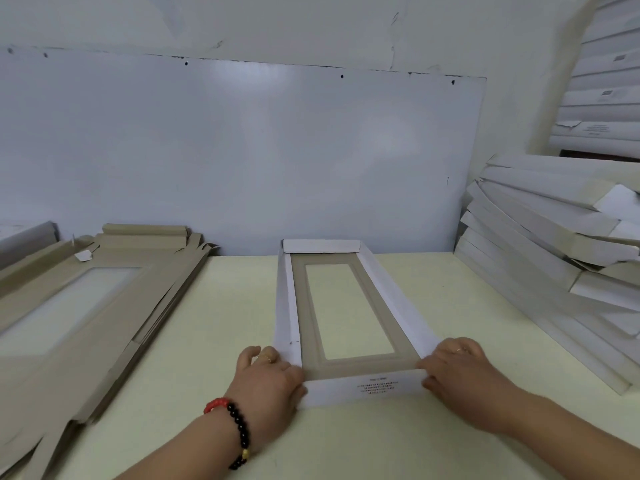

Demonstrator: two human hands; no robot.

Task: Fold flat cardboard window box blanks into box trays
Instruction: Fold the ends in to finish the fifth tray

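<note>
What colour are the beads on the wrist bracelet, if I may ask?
Red and black beads, plus a gold one, on the bracelet; head view.

On the tabletop (221, 306) a tray (349, 365) lies in the middle, hands at its near corners. Flat blanks (104, 299) lie left; folded trays (554, 237) are stacked right.

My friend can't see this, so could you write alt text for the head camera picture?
A person's left hand and right hand hold the near end flap of a white and tan cardboard window box tray on a pale table. Flat tan blanks lie left; folded white trays are stacked right.
</note>
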